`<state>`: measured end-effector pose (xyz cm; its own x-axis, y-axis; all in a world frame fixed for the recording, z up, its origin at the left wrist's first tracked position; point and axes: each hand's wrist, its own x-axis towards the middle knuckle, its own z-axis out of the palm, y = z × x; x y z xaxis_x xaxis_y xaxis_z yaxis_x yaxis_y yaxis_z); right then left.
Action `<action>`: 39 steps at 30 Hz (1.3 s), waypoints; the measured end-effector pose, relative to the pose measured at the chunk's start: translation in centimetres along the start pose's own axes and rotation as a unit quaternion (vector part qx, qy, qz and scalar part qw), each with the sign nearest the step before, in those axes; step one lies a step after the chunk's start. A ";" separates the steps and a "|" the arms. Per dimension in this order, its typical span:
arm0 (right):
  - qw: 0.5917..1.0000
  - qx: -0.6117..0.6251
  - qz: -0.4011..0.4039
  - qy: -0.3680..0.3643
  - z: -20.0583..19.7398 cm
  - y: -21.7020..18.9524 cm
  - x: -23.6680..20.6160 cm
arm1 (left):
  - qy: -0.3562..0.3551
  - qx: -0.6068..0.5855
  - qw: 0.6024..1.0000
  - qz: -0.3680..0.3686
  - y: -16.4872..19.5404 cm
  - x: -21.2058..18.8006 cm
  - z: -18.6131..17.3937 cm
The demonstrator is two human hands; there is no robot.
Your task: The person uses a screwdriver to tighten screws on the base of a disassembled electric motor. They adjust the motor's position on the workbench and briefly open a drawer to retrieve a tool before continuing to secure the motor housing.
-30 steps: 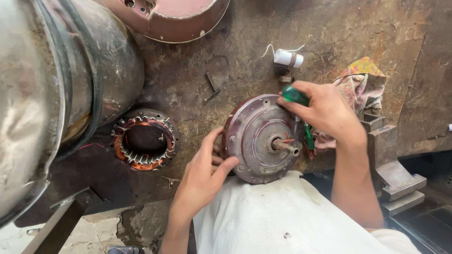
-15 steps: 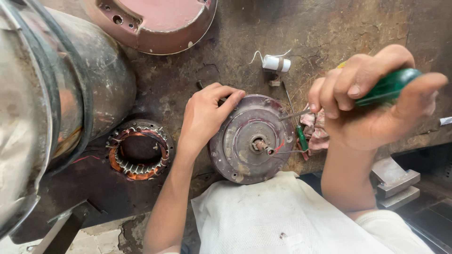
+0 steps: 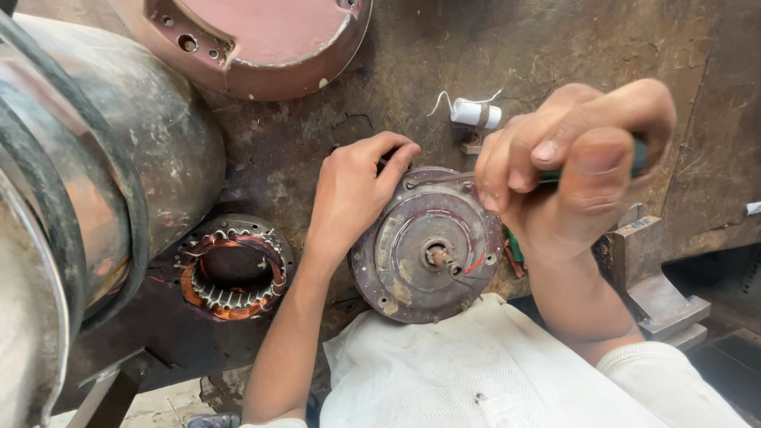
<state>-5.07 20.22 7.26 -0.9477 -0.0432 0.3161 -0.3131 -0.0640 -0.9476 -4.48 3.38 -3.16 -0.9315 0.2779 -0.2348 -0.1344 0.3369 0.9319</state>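
Note:
A round, rusty motor end cover (image 3: pixel 420 261) with a short shaft at its centre leans against the workbench edge, above my white-clothed lap. My left hand (image 3: pixel 353 190) rests on the cover's upper left rim, fingers curled over its edge. My right hand (image 3: pixel 575 162) is raised close to the camera and grips a green-handled screwdriver (image 3: pixel 638 154); its thin metal shank runs left to the cover's top rim. Most of the handle is hidden inside my fist.
A copper-wound stator (image 3: pixel 230 269) lies left of the cover. A large grey metal drum (image 3: pixel 87 190) fills the left side. A reddish domed cover (image 3: pixel 261 40) sits at the top. A small white capacitor (image 3: pixel 476 113) with wires lies behind. A metal vise block (image 3: pixel 650 269) stands right.
My left hand slid from the cover's lower left to its upper rim. My right hand lifted off the cover toward the camera with the screwdriver, then laid its shank against the top rim.

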 end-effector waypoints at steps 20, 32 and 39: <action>0.988 -0.154 0.021 -0.019 2.9 -0.8 0.3 | -0.006 0.017 0.993 0.116 -0.3 -2.3 -2.3; 0.993 -0.114 0.024 0.027 0.6 1.7 -2.8 | 0.015 0.007 0.992 0.127 -1.2 -2.7 -1.9; 0.946 0.235 -0.098 -0.200 2.4 3.9 2.7 | 0.023 -0.020 0.994 0.107 -2.1 -2.6 -2.1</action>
<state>-8.72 17.47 4.56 -0.7457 -0.3524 0.5655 -0.3299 -0.5421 -0.7728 -2.53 0.04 -3.88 -0.9546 0.2974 -0.0182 0.0557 0.2383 0.9696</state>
